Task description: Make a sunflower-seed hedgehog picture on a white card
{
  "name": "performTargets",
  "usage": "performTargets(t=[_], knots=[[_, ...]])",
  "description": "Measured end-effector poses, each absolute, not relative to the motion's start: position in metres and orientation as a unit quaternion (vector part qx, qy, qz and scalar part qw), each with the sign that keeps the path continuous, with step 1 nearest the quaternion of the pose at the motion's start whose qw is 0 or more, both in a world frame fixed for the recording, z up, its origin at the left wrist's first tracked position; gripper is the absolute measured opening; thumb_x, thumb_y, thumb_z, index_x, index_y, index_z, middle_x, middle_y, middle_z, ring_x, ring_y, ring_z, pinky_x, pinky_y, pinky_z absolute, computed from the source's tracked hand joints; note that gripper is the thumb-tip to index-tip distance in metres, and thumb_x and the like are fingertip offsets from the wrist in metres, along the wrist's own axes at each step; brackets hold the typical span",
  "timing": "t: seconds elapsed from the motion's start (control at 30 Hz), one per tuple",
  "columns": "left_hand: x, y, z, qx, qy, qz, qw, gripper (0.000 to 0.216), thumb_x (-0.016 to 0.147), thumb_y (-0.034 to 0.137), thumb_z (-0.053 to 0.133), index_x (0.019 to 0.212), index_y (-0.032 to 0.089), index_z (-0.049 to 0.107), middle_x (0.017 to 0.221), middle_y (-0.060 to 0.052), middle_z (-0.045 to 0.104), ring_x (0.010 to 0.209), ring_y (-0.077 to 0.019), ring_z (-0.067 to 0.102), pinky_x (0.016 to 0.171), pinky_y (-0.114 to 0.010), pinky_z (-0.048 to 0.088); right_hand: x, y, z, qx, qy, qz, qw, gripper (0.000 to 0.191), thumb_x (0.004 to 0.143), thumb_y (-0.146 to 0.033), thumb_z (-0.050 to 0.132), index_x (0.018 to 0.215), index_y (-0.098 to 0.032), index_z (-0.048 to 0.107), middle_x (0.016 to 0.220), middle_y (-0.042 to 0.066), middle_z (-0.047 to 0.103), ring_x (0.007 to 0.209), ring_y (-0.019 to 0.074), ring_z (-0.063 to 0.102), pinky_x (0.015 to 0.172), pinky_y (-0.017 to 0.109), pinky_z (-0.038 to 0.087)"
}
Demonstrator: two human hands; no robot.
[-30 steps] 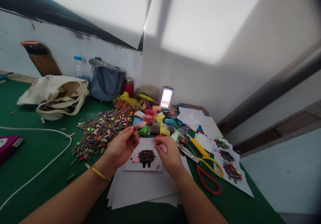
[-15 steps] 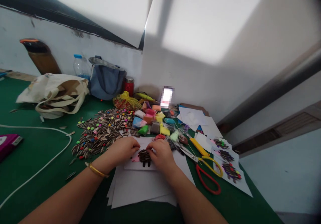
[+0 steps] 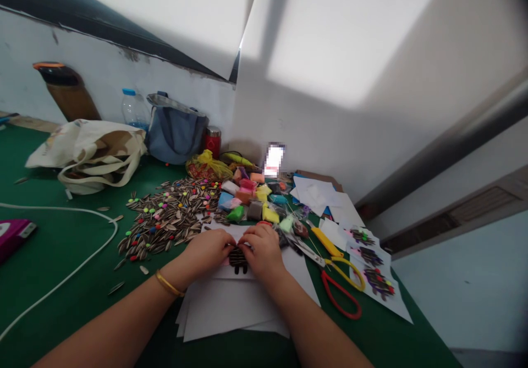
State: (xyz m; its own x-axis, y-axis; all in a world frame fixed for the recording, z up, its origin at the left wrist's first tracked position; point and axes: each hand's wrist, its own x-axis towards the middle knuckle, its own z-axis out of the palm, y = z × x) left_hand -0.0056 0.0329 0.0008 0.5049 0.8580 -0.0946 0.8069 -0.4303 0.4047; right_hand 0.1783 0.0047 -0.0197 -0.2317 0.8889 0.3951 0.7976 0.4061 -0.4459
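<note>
My left hand [image 3: 210, 251] and my right hand [image 3: 260, 250] rest side by side on a white paper sheet [image 3: 231, 302], fingertips pressed together over a small hedgehog figure [image 3: 238, 260] made of dark sunflower seeds. Both hands have curled, pinching fingers that cover the top of the figure; what they pinch is too small to make out. A gold bangle [image 3: 168, 284] sits on my left wrist. A heap of sunflower seeds [image 3: 165, 222] mixed with coloured beads lies just left of my hands.
Coloured clay blocks [image 3: 251, 197] lie behind the paper. Yellow scissors [image 3: 336, 255] and red scissors [image 3: 342, 302] lie to the right, beside finished seed pictures [image 3: 375, 272]. A cloth bag [image 3: 91, 150], blue bag [image 3: 175, 131], water bottle [image 3: 132, 109] and white cable [image 3: 66, 277] occupy the green table.
Both hands came down from above the sheet onto the seed figure and closed in together over it.
</note>
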Motion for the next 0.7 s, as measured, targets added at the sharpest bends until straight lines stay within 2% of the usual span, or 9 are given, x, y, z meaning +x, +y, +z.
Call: performTargets(t=[0.7], knots=[[-0.0061, 0.0339, 0.0006, 0.840, 0.509, 0.036, 0.182, 0.028, 0.085, 0.028, 0.052, 0.098, 0.029, 0.076, 0.096, -0.006, 0.076, 0.089, -0.0244, 0.068, 0.075, -0.031, 0.047, 0.1764, 0.0043, -0.0250, -0.528, -0.787, 0.076, 0.310, 0.007, 0.082, -0.021, 0.074, 0.084, -0.027, 0.076, 0.101, 0.000, 0.072, 0.103, 0.0213, 0.056, 0.094, 0.039, 0.036]])
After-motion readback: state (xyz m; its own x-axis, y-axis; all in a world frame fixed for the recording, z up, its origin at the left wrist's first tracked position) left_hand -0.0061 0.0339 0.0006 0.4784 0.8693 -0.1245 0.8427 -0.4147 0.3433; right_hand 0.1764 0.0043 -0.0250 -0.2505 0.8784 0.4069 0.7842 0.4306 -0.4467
